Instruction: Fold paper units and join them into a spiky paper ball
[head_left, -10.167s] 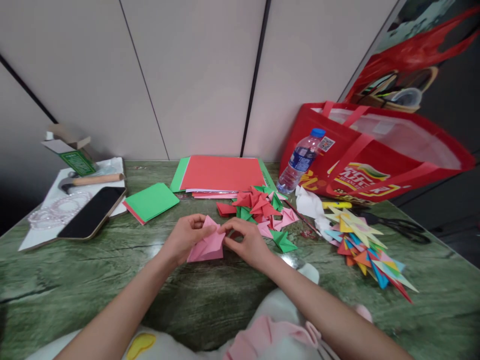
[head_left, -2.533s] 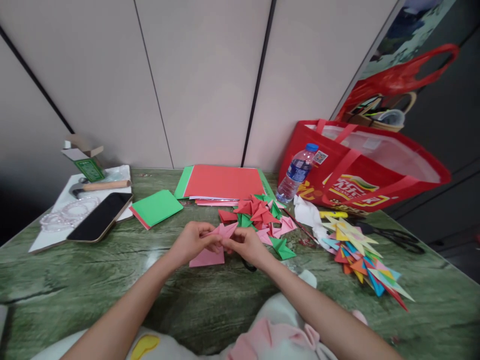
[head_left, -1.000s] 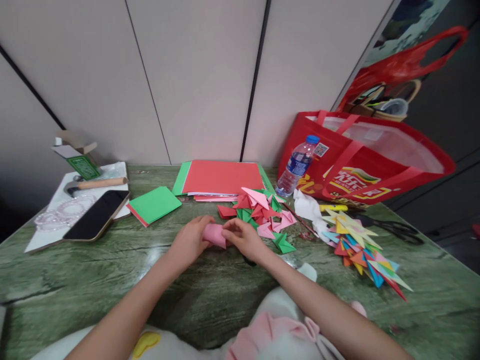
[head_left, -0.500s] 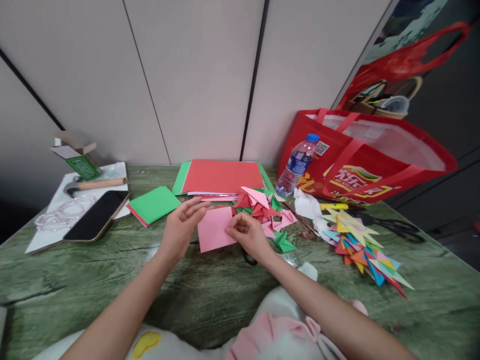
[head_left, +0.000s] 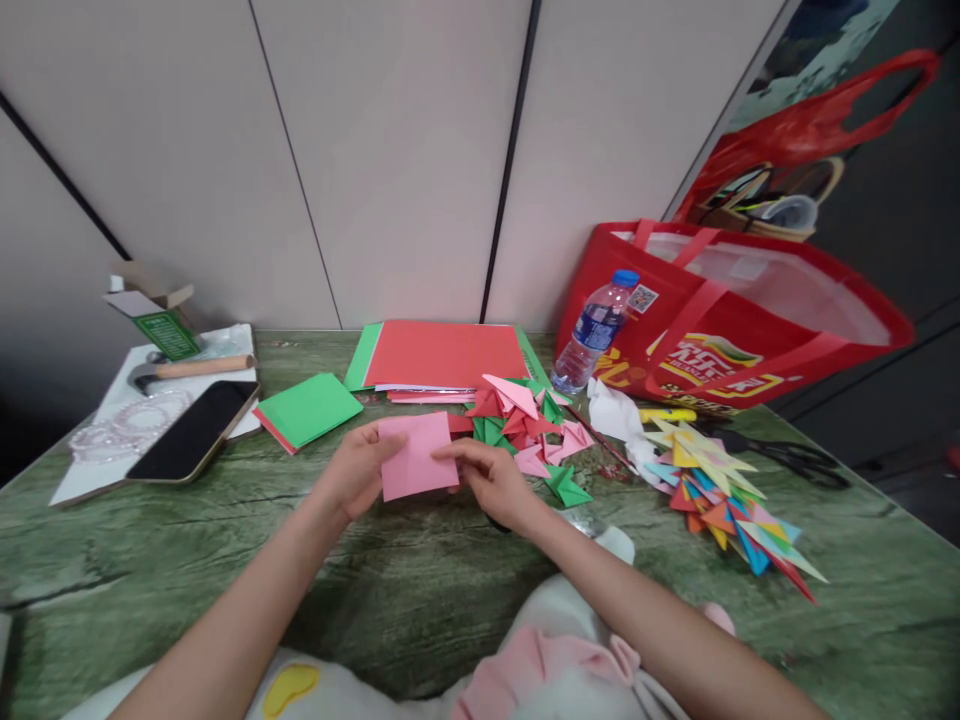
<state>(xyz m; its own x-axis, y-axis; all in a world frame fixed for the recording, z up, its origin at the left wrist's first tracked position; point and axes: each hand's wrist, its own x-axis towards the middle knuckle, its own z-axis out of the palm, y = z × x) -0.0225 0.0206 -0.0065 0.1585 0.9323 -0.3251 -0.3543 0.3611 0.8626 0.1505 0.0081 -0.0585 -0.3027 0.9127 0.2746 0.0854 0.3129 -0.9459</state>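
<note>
A flat pink paper square (head_left: 416, 456) lies over the green marble table (head_left: 420, 600) between my hands. My left hand (head_left: 354, 473) grips its left edge, thumb on top. My right hand (head_left: 489, 480) pinches its right edge with the fingers curled. Just behind it lies a heap of folded red, green and pink paper pieces (head_left: 529, 425), one pink folded piece on top.
Red and green paper sheets (head_left: 442, 355) and a green square pad (head_left: 307, 408) lie at the back. A phone (head_left: 193, 430), bead bracelets and a hammer (head_left: 187, 368) sit left. A water bottle (head_left: 592, 332), red bag (head_left: 735, 330), multicoloured paper star (head_left: 720, 490) and scissors (head_left: 795, 455) are right.
A folded pink piece was put on the heap. A new pink sheet was picked up and unrolled; my left hand, open half a second ago, now grips its left edge.
</note>
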